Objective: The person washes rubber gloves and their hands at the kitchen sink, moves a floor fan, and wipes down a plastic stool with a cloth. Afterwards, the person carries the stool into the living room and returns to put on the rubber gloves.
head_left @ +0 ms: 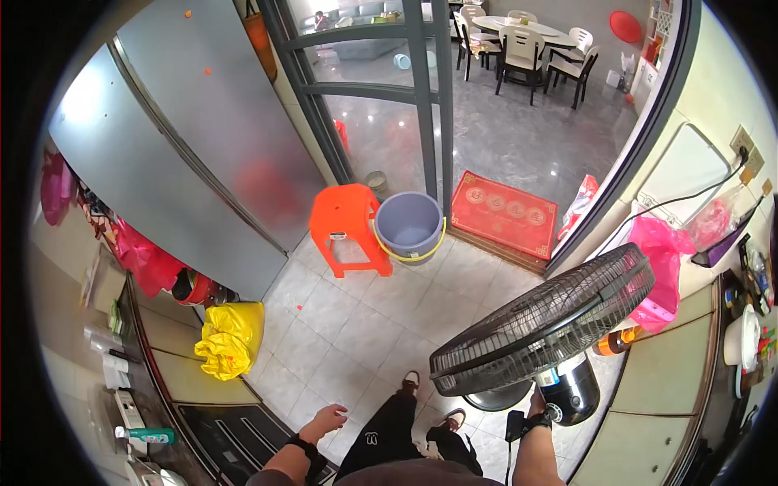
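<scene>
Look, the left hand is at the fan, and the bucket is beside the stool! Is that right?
Not quite: the right hand, not the left hand, is at the fan, as the head view shows. The bucket is indeed beside the stool.

The stool [347,202] stands left of the bucket [409,217], the fan [539,320] right.

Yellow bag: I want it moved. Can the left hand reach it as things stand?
Probably, with a lean: the left hand looks empty, and nothing visible blocks it from the yellow bag.
</scene>
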Demonstrator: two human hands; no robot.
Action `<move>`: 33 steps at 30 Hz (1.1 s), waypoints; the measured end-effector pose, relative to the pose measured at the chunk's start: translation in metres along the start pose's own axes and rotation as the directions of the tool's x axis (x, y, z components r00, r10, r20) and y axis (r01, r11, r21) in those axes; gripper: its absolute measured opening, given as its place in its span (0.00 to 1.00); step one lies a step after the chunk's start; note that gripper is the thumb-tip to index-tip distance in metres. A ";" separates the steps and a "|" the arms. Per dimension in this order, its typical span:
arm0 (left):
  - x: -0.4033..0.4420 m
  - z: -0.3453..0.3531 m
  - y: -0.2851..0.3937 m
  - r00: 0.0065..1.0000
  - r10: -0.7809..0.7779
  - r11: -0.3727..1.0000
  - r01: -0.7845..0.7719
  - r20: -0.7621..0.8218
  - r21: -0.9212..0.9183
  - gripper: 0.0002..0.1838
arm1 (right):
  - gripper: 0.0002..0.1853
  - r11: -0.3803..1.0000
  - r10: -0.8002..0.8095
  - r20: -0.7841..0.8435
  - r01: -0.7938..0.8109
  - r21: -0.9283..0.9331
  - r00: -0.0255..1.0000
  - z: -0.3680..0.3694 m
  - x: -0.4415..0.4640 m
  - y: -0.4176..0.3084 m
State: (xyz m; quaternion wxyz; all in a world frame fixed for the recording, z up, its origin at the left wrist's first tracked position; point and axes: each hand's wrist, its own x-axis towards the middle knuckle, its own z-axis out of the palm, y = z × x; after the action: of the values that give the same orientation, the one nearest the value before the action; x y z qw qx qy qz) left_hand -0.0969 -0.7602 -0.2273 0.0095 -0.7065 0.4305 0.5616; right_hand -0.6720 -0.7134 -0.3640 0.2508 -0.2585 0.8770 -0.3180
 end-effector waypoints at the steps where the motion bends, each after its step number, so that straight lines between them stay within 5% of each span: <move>1: 0.004 -0.008 0.001 1.000 0.001 1.000 -0.001 0.008 0.029 0.19 | 0.26 1.000 -0.003 -0.008 0.003 0.001 1.000 0.000 0.001 -0.004; 3: 0.016 -0.028 0.003 1.000 0.003 0.997 -0.004 0.021 0.072 0.20 | 0.25 1.000 -0.008 -0.005 0.008 0.013 1.000 0.005 -0.002 -0.017; 5: 0.040 -0.052 -0.001 1.000 0.009 0.997 -0.011 0.023 0.074 0.21 | 0.26 0.957 0.009 0.009 -0.012 0.289 1.000 0.009 -0.013 -0.031; 7: 0.066 -0.082 0.002 0.999 0.031 0.998 -0.032 0.024 0.045 0.22 | 0.28 0.841 0.020 0.024 -0.030 0.541 1.000 0.015 -0.030 -0.049; 8: 0.079 -0.098 0.005 0.999 0.034 0.999 -0.035 0.027 0.038 0.22 | 0.25 0.667 0.064 0.117 -0.130 0.734 0.991 0.019 -0.046 -0.057; 9: 0.088 -0.116 0.011 0.999 0.038 0.999 -0.038 0.026 0.006 0.22 | 0.27 0.632 0.114 0.049 -0.111 0.767 0.992 0.055 -0.039 0.019; 10: 0.104 -0.139 0.016 0.999 0.049 0.998 -0.049 0.022 -0.027 0.22 | 0.26 0.897 -0.033 0.045 0.010 0.443 0.998 0.054 -0.070 0.008; 11: 0.130 -0.167 0.017 0.998 0.058 0.998 -0.057 0.022 -0.033 0.22 | 0.26 0.985 -0.169 0.097 0.165 0.045 0.981 0.053 -0.099 -0.006; 12: 0.157 -0.190 0.006 0.996 0.087 0.995 -0.086 0.032 -0.053 0.22 | 0.25 0.977 -0.168 -0.001 0.167 -0.134 0.986 0.072 -0.129 0.032; 13: 0.170 -0.207 -0.010 0.994 0.103 0.992 -0.100 0.046 -0.070 0.22 | 0.24 0.946 0.325 0.154 -0.319 -0.063 0.933 0.092 -0.151 0.056; 15: 0.182 -0.259 -0.010 1.000 0.001 0.991 0.000 0.009 -0.133 0.20 | 0.24 0.788 0.582 0.336 -0.615 -0.010 0.740 0.103 -0.214 0.016; 20: 0.241 -0.375 0.032 0.987 -0.159 0.887 0.126 -0.037 -0.444 0.18 | 0.24 0.701 0.625 0.528 -0.711 -0.054 0.575 0.159 -0.257 -0.098; 22: 0.270 -0.400 0.061 0.969 -0.180 0.797 0.044 -0.168 -0.602 0.19 | 0.24 0.690 0.615 0.572 -0.722 -0.055 0.544 0.184 -0.249 -0.127; 25: 0.322 -0.418 0.101 0.988 -0.093 0.717 -0.023 -0.127 -0.696 0.21 | 0.24 0.682 0.599 0.614 -0.729 -0.056 0.514 0.214 -0.223 -0.167; 33: 0.427 -0.477 0.170 0.984 -0.153 0.684 0.040 -0.089 -0.729 0.32 | 0.24 0.555 0.633 0.639 -0.831 0.019 0.437 0.258 -0.147 -0.262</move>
State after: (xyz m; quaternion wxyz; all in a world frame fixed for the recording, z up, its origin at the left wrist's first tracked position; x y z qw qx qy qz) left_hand 0.1717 -1.3595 -0.3133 -0.2710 -0.7128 0.1359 0.6324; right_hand -0.3301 -0.9080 -0.3171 0.6510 0.1197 0.7150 -0.2248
